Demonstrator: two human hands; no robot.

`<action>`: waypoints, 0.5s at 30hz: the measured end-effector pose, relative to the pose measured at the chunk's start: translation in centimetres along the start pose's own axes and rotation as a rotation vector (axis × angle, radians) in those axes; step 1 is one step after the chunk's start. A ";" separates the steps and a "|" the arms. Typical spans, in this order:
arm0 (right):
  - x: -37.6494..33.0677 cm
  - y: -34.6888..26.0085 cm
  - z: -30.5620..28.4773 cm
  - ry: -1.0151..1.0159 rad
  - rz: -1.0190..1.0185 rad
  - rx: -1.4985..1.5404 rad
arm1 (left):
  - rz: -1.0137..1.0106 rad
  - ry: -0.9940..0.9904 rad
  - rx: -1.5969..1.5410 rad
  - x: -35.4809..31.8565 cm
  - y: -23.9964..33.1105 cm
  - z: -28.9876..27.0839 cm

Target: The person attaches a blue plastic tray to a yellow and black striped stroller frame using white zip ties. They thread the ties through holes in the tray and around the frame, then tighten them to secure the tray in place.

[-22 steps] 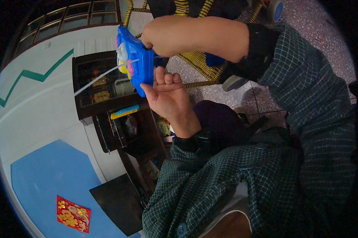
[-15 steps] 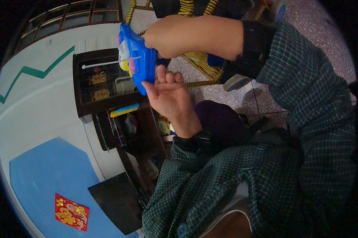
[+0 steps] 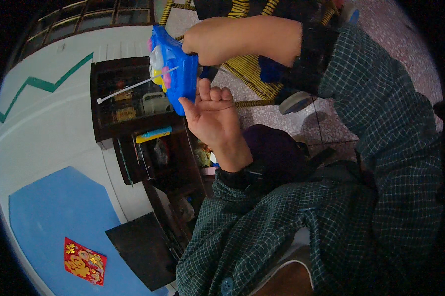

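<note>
A blue plastic toy (image 3: 187, 79) with white, yellow and pink parts on its left face is held up between my hands. A thin white rod (image 3: 134, 87) with a small knob at its tip sticks out from it, slanting down to the left. My right hand (image 3: 199, 43) is closed at the toy's upper right side; its fingertips are hidden. Below, my left hand (image 3: 215, 114) has its palm toward me. Its thumb presses the toy's lower edge, and its curled fingers are close by the right edge.
Dark wooden cabinet (image 3: 102, 98) with glass and items inside stands left of the toy. A black panel (image 3: 143, 251) is below it. A yellow-and-black striped chair (image 3: 252, 81) and a shoe (image 3: 295, 102) are behind my right arm. Red decoration (image 3: 84, 261) hangs on the blue wall patch.
The white rod's tip has swung downward, so the rod slants more steeply. Toy and hands have shifted slightly to the right in view, with the same hold.
</note>
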State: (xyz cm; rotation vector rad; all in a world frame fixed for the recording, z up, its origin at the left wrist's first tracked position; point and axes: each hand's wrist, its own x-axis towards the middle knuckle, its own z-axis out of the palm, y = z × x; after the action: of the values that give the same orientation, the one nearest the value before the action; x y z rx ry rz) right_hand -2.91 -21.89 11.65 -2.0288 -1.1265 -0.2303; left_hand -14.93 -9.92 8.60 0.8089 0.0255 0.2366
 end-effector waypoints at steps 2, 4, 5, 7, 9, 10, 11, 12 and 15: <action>0.2 0.2 0.4 0.009 -0.007 -0.006 | 0.011 -0.030 0.026 0.0 0.0 -0.1; 0.2 0.4 0.6 0.010 -0.019 -0.017 | -0.007 -0.033 0.027 0.0 0.0 -0.2; 0.1 0.5 0.6 -0.016 -0.009 0.007 | 0.005 -0.049 0.037 0.0 0.1 -0.1; 0.0 0.8 0.4 -0.015 -0.055 0.037 | 0.007 -0.103 -0.029 0.0 -0.1 0.0; 0.1 0.9 0.4 -0.020 -0.061 0.068 | -0.008 -0.033 -0.063 0.0 -0.2 0.1; -0.1 1.0 0.4 -0.047 -0.015 0.086 | 0.003 -0.033 -0.064 0.0 -0.3 0.1; 0.0 1.1 0.4 -0.045 -0.023 0.069 | 0.012 -0.031 -0.067 0.0 -0.5 0.1; 0.0 1.0 0.5 -0.043 -0.023 0.053 | 0.015 -0.027 -0.070 0.0 -0.5 0.1; 0.0 1.1 0.8 -0.028 -0.011 0.080 | 0.021 -0.048 -0.052 -0.1 -0.5 -0.2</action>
State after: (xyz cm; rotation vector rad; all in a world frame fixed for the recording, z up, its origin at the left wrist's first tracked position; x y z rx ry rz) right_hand -2.22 -21.65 10.43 -1.9611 -1.1462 -0.1606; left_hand -14.94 -10.11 8.11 0.7626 -0.0339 0.2370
